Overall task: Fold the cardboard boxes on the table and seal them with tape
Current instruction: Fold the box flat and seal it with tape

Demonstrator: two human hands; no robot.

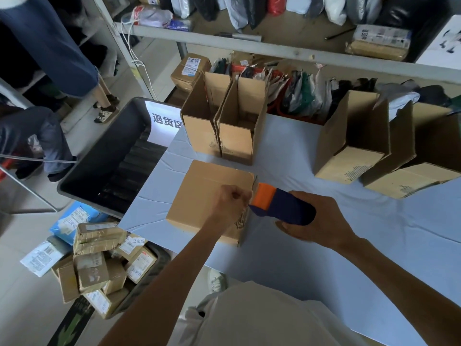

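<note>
A closed cardboard box [207,196] lies on the white table [311,245] near its left edge. My left hand [230,208] rests on the box's right end with fingers curled, pinching something small at the edge; what it pinches is too small to tell. My right hand [321,221] grips a blue and orange tape dispenser [279,203], whose orange head touches the box's right edge.
Two open boxes [224,131] stand upright behind the closed one; two more open boxes [356,143] lie tipped at the right. A black bin [99,166] sits left of the table. Taped parcels [99,265] pile on the floor. A shelf rail [274,49] crosses behind. A person's legs stand at far left.
</note>
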